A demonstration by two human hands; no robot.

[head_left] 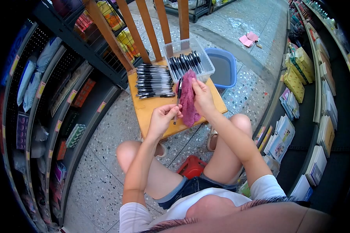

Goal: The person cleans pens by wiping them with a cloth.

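Observation:
My left hand (164,117) pinches a black-and-clear pen (178,97) near its lower end, and the pen stands almost upright in view. My right hand (203,97) grips a pink cloth (189,103), which hangs down beside the pen and touches or nearly touches its upper part. Both hands are above the seat of a wooden chair (143,112). On the seat, a stack of similar pens (154,79) lies at the left. Behind the cloth, a clear plastic box (210,73) holds several more pens (185,64).
A blue basin (234,70) with greyish water stands on the floor right of the chair. Between my legs is a red stool (192,166). Stocked shelves line the left (81,143) and right (313,116). Pink paper (249,39) lies on the speckled floor.

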